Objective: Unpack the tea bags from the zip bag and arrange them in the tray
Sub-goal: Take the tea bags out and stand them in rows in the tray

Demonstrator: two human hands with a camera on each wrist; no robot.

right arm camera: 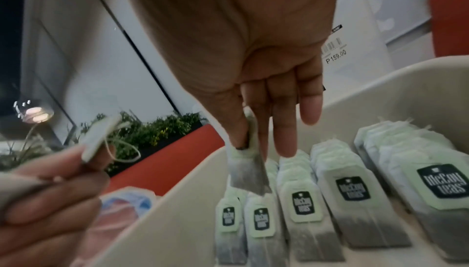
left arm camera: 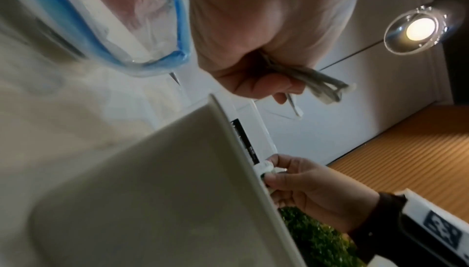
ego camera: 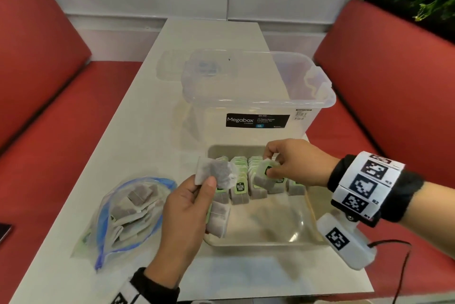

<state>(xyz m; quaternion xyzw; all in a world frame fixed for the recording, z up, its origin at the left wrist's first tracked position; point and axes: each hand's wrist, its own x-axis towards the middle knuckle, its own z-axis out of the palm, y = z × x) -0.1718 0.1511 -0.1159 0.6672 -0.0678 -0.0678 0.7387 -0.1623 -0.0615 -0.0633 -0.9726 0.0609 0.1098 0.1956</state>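
A beige tray (ego camera: 258,242) in front of me holds rows of upright green-tagged tea bags (ego camera: 243,180) along its far half. My right hand (ego camera: 269,165) pinches one tea bag (ego camera: 264,174) by its top just above those rows; in the right wrist view this tea bag (right arm camera: 250,171) hangs from thumb and forefinger over the left rows (right arm camera: 259,223). My left hand (ego camera: 204,185) grips a small bunch of tea bags (ego camera: 216,172) over the tray's left rim, with more (ego camera: 218,217) under the palm. The zip bag (ego camera: 128,207) lies open at the left with several tea bags inside.
A clear Megabox storage box (ego camera: 258,97) stands right behind the tray. Red benches (ego camera: 49,131) flank the narrow white table (ego camera: 147,106). A dark phone (ego camera: 3,230) lies at the far left edge. The tray's near half (ego camera: 266,220) is bare.
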